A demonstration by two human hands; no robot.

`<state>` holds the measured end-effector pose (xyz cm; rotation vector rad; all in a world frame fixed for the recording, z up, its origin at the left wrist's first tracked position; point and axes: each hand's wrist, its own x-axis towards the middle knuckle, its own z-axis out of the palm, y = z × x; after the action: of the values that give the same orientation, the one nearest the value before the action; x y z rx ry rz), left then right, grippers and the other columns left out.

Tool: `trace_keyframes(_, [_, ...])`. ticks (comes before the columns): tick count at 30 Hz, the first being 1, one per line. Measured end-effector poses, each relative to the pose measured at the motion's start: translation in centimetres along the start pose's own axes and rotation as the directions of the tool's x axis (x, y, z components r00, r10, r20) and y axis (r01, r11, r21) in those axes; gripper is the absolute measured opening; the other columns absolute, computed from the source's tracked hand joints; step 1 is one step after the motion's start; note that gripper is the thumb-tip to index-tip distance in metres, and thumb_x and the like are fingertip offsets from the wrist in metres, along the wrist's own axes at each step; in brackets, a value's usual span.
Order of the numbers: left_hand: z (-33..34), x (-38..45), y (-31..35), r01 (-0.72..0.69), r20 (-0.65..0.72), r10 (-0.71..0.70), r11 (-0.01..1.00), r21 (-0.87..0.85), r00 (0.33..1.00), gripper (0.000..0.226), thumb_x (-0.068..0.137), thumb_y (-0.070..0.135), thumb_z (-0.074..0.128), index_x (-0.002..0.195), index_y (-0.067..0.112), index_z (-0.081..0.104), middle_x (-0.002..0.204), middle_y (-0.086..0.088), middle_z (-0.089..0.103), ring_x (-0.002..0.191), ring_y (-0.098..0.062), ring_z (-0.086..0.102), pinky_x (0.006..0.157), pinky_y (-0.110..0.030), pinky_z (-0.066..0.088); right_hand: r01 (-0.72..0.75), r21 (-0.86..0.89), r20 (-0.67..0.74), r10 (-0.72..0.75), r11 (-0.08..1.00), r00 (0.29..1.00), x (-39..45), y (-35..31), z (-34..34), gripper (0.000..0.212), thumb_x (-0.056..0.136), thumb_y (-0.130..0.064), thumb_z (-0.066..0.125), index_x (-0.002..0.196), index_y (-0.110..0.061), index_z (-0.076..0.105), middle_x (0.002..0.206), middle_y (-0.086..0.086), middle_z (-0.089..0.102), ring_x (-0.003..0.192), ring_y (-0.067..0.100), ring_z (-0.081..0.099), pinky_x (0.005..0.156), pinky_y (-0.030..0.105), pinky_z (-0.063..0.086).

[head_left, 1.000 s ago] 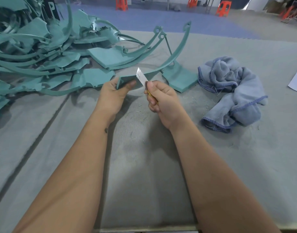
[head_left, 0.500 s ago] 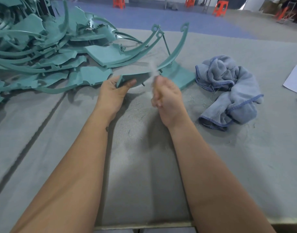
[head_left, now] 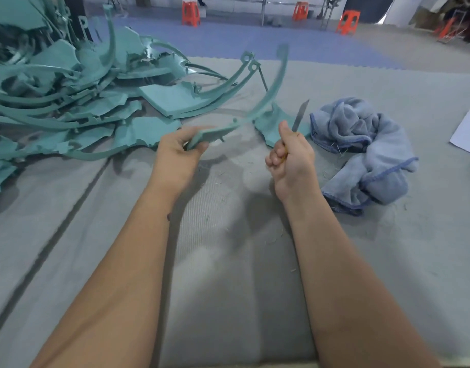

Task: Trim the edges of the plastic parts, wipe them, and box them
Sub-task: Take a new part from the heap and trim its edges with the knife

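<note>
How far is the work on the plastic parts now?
Trimming is in hand: the left hand grips one teal part, the right hand holds the knife off it. Shavings lie on the mat. The cloth lies unused, the pile waits, and no box shows.

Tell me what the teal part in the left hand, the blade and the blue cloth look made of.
Teal part: moulded plastic, matte, thin curved strip. Blade: apparently metal, thin, grey, dull sheen; blurred. Blue cloth: soft terry-like fabric, fuzzy nap, stitched hem, slumped folds.
</note>
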<state>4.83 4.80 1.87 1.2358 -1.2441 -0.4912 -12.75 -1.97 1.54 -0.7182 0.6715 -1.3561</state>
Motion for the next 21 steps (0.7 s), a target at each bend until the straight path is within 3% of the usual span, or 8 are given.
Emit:
trace_keyframes(2, [0.0, 0.1, 0.3, -0.140, 0.058, 0.129, 0.947, 0.291, 0.990, 0.051, 0.084, -0.012, 0.060, 0.094, 0.037, 0.068, 0.111, 0.007, 0.066, 0.118, -0.013, 0.049, 0.109, -0.035, 0.032, 0.000, -0.022, -0.018, 0.000, 1.000, 1.000, 0.1, -0.1, 0.0, 0.032, 0.090, -0.023, 0.067, 0.071, -0.020, 0.041, 0.049, -0.007, 0.035, 0.043, 0.010, 0.025, 0.048, 0.024, 0.022])
trace_keyframes(4, [-0.1, 0.0, 0.5, -0.153, 0.049, 0.146, 0.895, 0.419, 0.988, 0.061, 0.079, -0.017, 0.058, 0.085, 0.043, 0.067, 0.131, 0.011, 0.055, 0.135, -0.016, 0.028, 0.117, -0.040, 0.016, -0.008, -0.033, -0.083, 0.005, 0.999, 0.996, 0.3, -0.1, -0.1, 0.027, 0.088, -0.020, 0.070, 0.082, -0.020, 0.043, 0.050, -0.008, 0.037, 0.042, 0.008, 0.027, 0.044, 0.022, 0.026])
trace_keyframes(9, [0.3, -0.4, 0.9, -0.139, -0.023, 0.155, 0.934, 0.330, 0.988, 0.045, 0.077, -0.009, 0.071, 0.073, 0.036, 0.066, 0.146, 0.000, 0.042, 0.138, -0.011, 0.018, 0.113, -0.013, 0.011, 0.087, -0.142, -0.281, -0.124, 0.986, 0.952, 0.5, 0.2, -0.3, 0.045, 0.083, -0.001, 0.070, 0.113, -0.015, 0.039, 0.086, 0.005, 0.053, 0.052, 0.007, 0.042, 0.050, 0.020, 0.039])
trace_keyframes(11, [0.1, -0.1, 0.7, -0.122, -0.078, 0.148, 0.957, 0.263, 0.986, 0.051, 0.074, -0.014, 0.070, 0.068, 0.036, 0.064, 0.145, -0.006, 0.045, 0.142, -0.021, 0.024, 0.118, -0.027, 0.015, 0.099, -0.104, -0.290, -0.126, 0.990, 0.949, 0.5, 0.2, -0.4, 0.043, 0.085, -0.001, 0.068, 0.116, -0.011, 0.040, 0.080, 0.003, 0.051, 0.049, 0.006, 0.041, 0.047, 0.018, 0.037])
trace_keyframes(14, [-0.5, 0.0, 0.6, -0.119, -0.087, 0.131, 0.984, 0.136, 0.988, 0.059, 0.075, -0.017, 0.067, 0.060, 0.040, 0.067, 0.144, -0.002, 0.045, 0.142, -0.023, 0.032, 0.116, -0.044, 0.026, 0.092, -0.124, -0.179, -0.114, 0.988, 0.977, 0.6, -0.1, -0.7, 0.015, 0.089, -0.005, 0.064, 0.082, -0.011, 0.052, 0.056, -0.003, 0.036, 0.044, 0.008, 0.028, 0.044, 0.021, 0.025])
trace_keyframes(17, [-0.3, -0.1, 0.8, -0.049, -0.163, 0.042, 0.998, -0.037, 0.986, 0.049, 0.077, -0.014, 0.067, 0.101, 0.029, 0.068, 0.156, -0.009, 0.026, 0.139, -0.002, 0.033, 0.110, -0.029, 0.037, 0.052, -0.111, -0.163, -0.070, 0.992, 0.984, 0.5, -0.2, -0.6, 0.029, 0.092, -0.011, 0.064, 0.068, -0.016, 0.047, 0.050, -0.004, 0.037, 0.043, 0.009, 0.031, 0.045, 0.021, 0.030])
trace_keyframes(19, [0.2, 0.1, 0.8, 0.096, -0.232, -0.143, 0.975, -0.203, 0.962, 0.078, 0.078, -0.004, 0.072, 0.140, 0.031, 0.041, 0.159, -0.008, 0.016, 0.141, -0.007, 0.028, 0.114, -0.033, 0.033, 0.051, 0.006, -0.173, -0.049, 0.999, 0.984, 0.5, -0.2, -0.3, 0.032, 0.094, -0.012, 0.061, 0.068, -0.016, 0.043, 0.050, -0.004, 0.039, 0.043, 0.008, 0.035, 0.046, 0.019, 0.035])
trace_keyframes(21, [0.7, 0.4, 0.9, 0.294, -0.202, -0.372, 0.896, -0.332, 0.906, 0.097, 0.080, 0.002, 0.074, 0.153, 0.025, 0.015, 0.155, -0.009, 0.025, 0.135, -0.014, 0.037, 0.111, -0.035, 0.036, 0.081, 0.123, -0.166, -0.060, 0.989, 0.984, 0.6, -0.3, -0.1, 0.028, 0.096, -0.009, 0.058, 0.072, -0.016, 0.044, 0.056, -0.004, 0.042, 0.044, 0.005, 0.038, 0.047, 0.018, 0.038])
